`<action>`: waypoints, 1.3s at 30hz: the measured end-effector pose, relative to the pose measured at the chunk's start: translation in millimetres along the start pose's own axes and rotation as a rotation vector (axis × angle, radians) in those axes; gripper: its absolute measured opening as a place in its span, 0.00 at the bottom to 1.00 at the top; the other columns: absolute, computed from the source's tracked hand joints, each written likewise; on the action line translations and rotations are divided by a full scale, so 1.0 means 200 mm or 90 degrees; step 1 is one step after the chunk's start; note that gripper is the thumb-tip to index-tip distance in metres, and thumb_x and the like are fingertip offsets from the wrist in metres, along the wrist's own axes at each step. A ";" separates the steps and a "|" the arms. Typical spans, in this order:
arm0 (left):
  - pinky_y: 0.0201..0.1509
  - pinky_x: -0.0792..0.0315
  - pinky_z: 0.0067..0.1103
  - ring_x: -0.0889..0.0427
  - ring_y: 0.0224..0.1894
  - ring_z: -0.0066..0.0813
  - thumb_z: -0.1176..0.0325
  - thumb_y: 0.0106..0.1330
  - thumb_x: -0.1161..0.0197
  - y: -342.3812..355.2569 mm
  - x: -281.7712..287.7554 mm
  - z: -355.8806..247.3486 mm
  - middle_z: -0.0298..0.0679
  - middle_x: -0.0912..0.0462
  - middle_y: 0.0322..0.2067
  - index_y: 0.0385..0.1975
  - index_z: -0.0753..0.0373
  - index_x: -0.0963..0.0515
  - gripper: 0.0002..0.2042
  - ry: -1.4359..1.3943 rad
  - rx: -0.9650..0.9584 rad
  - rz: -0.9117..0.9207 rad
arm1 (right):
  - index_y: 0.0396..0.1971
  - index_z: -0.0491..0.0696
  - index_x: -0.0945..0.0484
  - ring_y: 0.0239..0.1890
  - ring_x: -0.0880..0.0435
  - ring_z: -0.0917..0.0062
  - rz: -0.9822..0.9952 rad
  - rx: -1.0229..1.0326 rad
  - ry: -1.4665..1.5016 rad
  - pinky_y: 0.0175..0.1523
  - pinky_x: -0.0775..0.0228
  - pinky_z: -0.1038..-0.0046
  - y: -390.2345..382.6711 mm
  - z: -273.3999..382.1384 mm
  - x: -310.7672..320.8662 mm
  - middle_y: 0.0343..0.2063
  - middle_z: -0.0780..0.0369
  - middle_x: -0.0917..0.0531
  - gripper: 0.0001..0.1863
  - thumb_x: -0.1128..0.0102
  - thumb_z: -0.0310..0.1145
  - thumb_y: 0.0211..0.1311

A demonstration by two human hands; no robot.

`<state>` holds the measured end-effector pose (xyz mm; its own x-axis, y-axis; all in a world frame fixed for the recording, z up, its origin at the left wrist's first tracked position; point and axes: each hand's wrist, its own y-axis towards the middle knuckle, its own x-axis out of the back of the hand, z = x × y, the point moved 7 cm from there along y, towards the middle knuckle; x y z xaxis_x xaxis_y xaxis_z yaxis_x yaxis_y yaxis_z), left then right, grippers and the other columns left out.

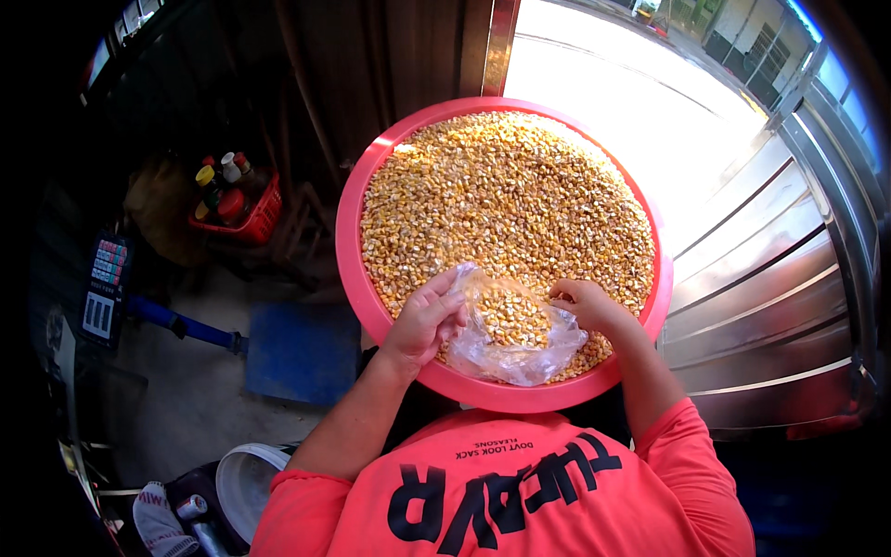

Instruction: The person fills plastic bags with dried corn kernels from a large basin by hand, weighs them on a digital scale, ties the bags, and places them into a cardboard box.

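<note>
A wide pink basin (349,243) is heaped with yellow corn kernels (501,186). On the near part of the heap lies a clear plastic bag (501,357) with kernels inside, its mouth spread open. My left hand (430,314) has its fingers closed on the bag's upper left edge. My right hand (583,302) is at the bag's right edge with curled fingers closed on the plastic; the fingertips are partly hidden.
At left are a red basket (258,218) of bottles, a blue platform scale (297,362) with a display (102,288), and a white bucket (237,487). A dark panel (390,51) stands behind the basin. Ribbed metal sheeting (761,306) is at right, beside a bright doorway.
</note>
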<state>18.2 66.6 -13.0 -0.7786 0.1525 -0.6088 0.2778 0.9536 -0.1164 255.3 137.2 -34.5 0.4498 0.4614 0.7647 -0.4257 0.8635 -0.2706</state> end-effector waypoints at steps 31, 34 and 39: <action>0.19 0.36 0.09 0.37 0.12 0.10 0.69 0.65 0.47 -0.01 0.01 0.00 0.30 0.26 0.18 0.57 0.64 0.36 0.21 0.015 -0.001 0.004 | 0.39 0.44 0.22 0.29 0.22 0.83 0.054 0.057 0.247 0.32 0.28 0.79 -0.15 0.43 0.10 0.28 0.65 0.20 0.10 0.45 0.26 0.57; 0.19 0.36 0.09 0.37 0.12 0.10 0.69 0.65 0.47 -0.01 0.00 0.00 0.30 0.26 0.18 0.57 0.64 0.36 0.21 0.010 -0.004 0.013 | 0.38 0.45 0.22 0.27 0.24 0.86 0.007 0.026 0.294 0.31 0.29 0.81 -0.12 0.30 0.13 0.25 0.67 0.22 0.09 0.47 0.25 0.58; 0.19 0.35 0.09 0.37 0.12 0.10 0.69 0.64 0.47 -0.01 0.00 0.00 0.30 0.26 0.18 0.57 0.63 0.36 0.21 0.008 -0.006 0.017 | 0.37 0.44 0.23 0.28 0.21 0.71 -0.108 0.010 -0.004 0.37 0.28 0.69 -0.03 0.06 0.15 0.25 0.56 0.19 0.10 0.43 0.30 0.55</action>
<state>17.9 65.5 -12.5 -0.7779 0.1808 -0.6018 0.2929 0.9516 -0.0927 261.9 142.7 -2.0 0.5113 0.3073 0.8025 -0.3554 0.9259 -0.1281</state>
